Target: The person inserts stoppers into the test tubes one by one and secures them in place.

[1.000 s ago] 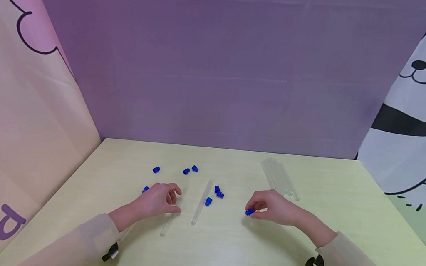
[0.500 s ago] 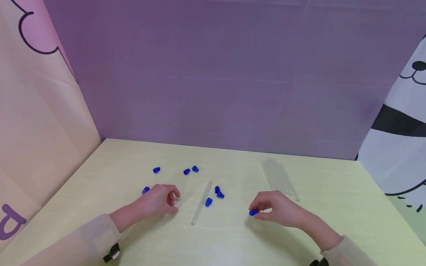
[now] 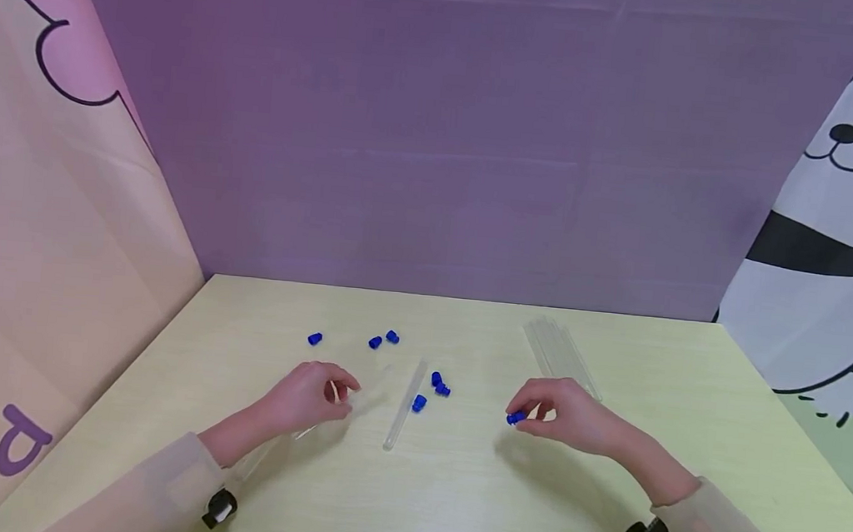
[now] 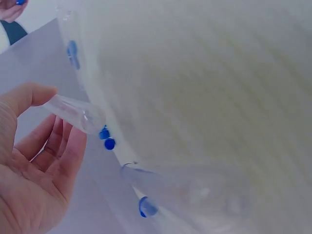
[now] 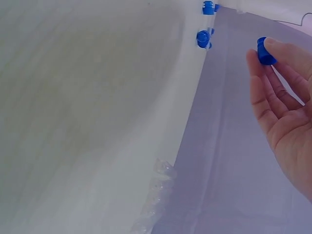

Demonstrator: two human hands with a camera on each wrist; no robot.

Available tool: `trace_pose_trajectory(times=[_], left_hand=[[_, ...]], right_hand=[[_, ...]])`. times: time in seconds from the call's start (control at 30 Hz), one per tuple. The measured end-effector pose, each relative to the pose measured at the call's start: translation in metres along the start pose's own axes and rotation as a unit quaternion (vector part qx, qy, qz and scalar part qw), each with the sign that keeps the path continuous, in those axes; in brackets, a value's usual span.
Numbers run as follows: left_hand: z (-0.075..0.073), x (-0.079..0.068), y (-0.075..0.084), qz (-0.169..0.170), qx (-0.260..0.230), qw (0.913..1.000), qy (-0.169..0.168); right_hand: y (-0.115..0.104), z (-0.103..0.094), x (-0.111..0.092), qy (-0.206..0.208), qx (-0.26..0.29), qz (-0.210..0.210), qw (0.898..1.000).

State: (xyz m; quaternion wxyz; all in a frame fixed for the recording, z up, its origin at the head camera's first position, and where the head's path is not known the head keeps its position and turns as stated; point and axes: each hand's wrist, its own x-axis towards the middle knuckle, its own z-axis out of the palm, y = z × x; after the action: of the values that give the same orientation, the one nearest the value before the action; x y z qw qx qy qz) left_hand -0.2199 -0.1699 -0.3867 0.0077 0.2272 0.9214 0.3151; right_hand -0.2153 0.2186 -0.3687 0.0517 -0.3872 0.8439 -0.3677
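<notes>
My left hand [image 3: 303, 398] pinches a clear test tube [image 4: 75, 114] between thumb and fingers, just above the table; the see-through tube is faint in the head view. To the right, my right hand [image 3: 561, 412] holds a small blue cap [image 5: 264, 51] by the fingertips, also raised off the table. Between the hands lies another clear tube [image 3: 405, 405], with several blue caps [image 3: 419, 402] close to its right side. One more tube [image 3: 253, 463] lies partly hidden below my left forearm.
Several clear tubes lie side by side as a bundle [image 3: 561, 356] behind my right hand. Farther back on the left are loose blue caps [image 3: 375, 342]. A purple backdrop [image 3: 437, 133] stands at the table's [image 3: 438, 501] far edge.
My left hand has picked the tube up and swung it to a slant, shifting a little left. My right hand has drifted slightly right and up with the cap.
</notes>
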Motion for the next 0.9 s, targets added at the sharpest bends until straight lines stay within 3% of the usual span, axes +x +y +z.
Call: trace_pose_trajectory(times=[0.3, 0.6, 0.9], left_hand=[[-0.005, -0.005, 0.008, 0.025, -0.022, 0.9989, 0.033], [-0.002, -0.006, 0.012, 0.023, -0.046, 0.9963, 0.069], [0.001, -0.005, 0.017, 0.008, -0.07, 0.9944, 0.078]], right_hand=[[-0.006, -0.006, 0.0, 0.018, -0.007, -0.004, 1.0], [-0.004, -0.01, 0.0, 0.053, 0.013, -0.05, 0.997], [-0.003, -0.01, 0.003, 0.067, 0.024, -0.067, 0.995]])
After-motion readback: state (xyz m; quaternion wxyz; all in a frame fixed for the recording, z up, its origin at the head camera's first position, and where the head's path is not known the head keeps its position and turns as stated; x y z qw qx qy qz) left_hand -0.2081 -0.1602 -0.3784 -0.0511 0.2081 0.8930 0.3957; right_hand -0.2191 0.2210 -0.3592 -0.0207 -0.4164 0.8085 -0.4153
